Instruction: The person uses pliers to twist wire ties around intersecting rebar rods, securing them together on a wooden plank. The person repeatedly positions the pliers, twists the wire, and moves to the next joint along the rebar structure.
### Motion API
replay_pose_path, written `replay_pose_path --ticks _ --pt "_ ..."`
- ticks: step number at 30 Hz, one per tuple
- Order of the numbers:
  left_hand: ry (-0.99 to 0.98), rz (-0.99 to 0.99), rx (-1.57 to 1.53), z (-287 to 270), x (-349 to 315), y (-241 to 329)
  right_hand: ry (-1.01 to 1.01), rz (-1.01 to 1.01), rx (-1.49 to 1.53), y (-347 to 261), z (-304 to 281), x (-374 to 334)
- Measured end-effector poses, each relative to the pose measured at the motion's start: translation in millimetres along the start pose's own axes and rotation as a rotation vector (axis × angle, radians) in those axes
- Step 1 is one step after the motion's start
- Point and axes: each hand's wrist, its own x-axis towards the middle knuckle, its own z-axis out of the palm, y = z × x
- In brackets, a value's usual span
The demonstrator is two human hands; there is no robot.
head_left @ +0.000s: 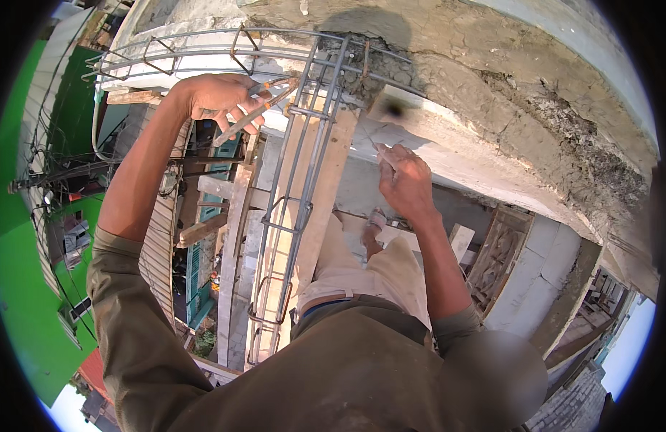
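Pliers (pixel 259 109) in left hand (pixel 216 97)

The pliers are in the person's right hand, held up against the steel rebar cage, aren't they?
Not quite: the head view shows the pliers in the left hand, held up against the steel rebar cage. The right hand is off to the side, holding no pliers.

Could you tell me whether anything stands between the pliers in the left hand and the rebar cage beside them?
Nothing visible does. The left hand holds the pliers with their tips right at the rebar cage, no object between; the right hand is off to the side.
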Motion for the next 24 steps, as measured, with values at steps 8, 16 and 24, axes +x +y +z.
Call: replay_pose_path --ticks 8,16,24 --pt "-0.262 0.018 -0.188 -21 23 5 -0.070 0.002 -0.109 -10 -18 6" --pt "-0.376 0.136 -0.379 -27 19 -28 -0.111 -0.199 -0.323 -12 -29 13" --pt "-0.054 0.102 -0.110 -12 -11 -39 -0.218 -0.200 -0.300 -3 -32 15"
